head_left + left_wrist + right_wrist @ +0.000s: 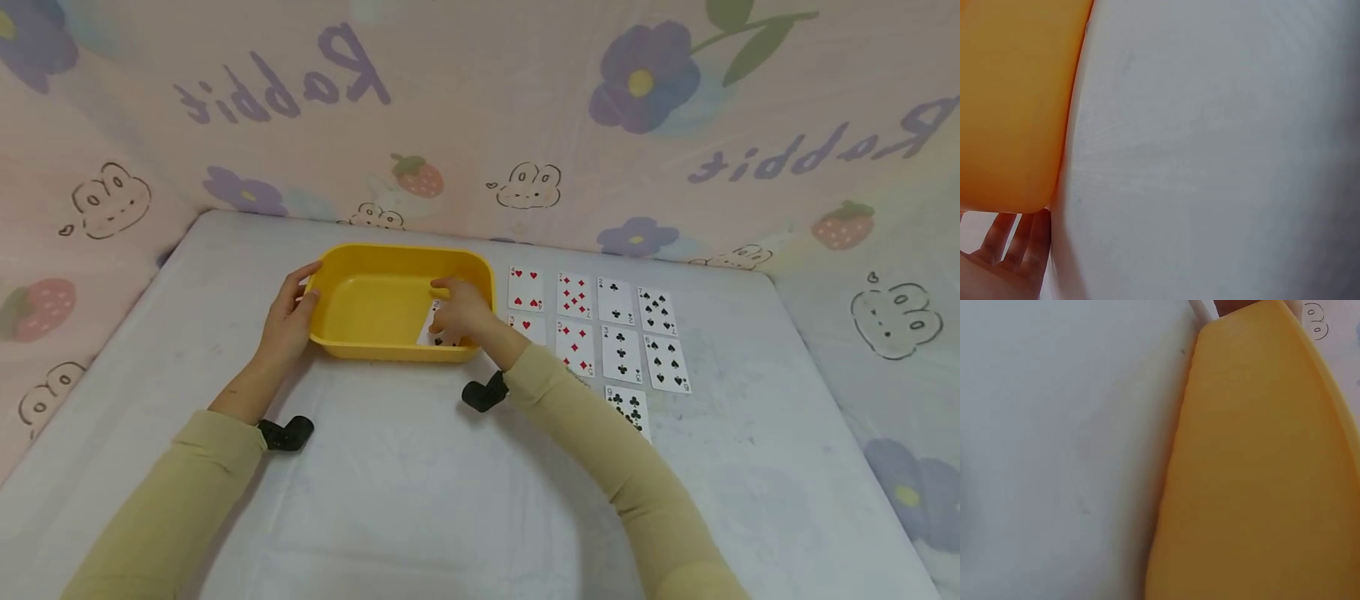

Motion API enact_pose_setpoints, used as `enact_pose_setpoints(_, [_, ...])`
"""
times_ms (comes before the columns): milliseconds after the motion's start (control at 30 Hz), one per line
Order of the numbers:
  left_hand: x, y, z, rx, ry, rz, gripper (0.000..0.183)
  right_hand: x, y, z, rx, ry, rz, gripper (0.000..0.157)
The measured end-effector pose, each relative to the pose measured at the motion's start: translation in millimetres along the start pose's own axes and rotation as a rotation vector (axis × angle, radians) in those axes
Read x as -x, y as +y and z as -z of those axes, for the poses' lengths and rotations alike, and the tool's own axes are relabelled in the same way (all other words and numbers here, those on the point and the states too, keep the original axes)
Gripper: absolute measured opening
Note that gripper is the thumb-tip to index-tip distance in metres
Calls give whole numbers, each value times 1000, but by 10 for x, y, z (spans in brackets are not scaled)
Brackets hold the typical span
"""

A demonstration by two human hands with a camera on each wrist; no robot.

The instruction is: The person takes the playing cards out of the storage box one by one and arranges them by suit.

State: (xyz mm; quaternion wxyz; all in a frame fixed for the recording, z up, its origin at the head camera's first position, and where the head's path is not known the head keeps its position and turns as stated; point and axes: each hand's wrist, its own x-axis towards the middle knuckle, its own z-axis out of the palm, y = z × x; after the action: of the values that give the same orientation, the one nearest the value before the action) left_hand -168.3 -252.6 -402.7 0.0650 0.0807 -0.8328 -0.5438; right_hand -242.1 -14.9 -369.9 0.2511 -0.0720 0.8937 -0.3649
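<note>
A yellow plastic tray (375, 353) stands toward the back of the table. My left hand (288, 312) holds its left end, thumb at the rim and fingers around the outer side; in the left wrist view the left hand's fingers (1019, 247) lie against the tray's end wall. My right hand (463, 310) reaches inside, at the tray's right end. Beneath the right fingers, a playing card (426, 333), a black two, shows partly; the hand covers the rest of it. Index finger and thumb are spread apart over the card, and I cannot tell whether the fingers grip it.
Right of the tray, playing cards lie face up in columns by suit: four of hearts (526, 288), seven of diamonds (574, 295), two of clubs (616, 300) and seven of spades (657, 312) at the back. The right forearm partly covers the nearer cards. A patterned cloth (465, 108) hangs behind the table.
</note>
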Motion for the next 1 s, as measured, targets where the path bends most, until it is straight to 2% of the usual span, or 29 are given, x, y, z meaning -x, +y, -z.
enact_pose_setpoints(233, [2,7,9,-8,4,0,46,-35,25,-70,47,-40,99,78])
enact_pose_setpoints(433, [7,0,-2,-4,0,9,46,-8,21,-104,271,-1,82,79])
enact_pose_setpoints(567, [2,7,-17,-1,-1,9,46,18,12,-96,328,3,63,74])
enact_pose_setpoints(767, [6,10,-23,-4,-3,13,46,25,21,-80,292,48,62,65])
enact_pose_setpoints(867, [6,11,-15,-1,2,11,46,16,28,-70,204,87,75,55])
enact_pose_setpoints(1000, [8,-1,-5,-2,4,1,46,22,35,-62,78,91,102,42])
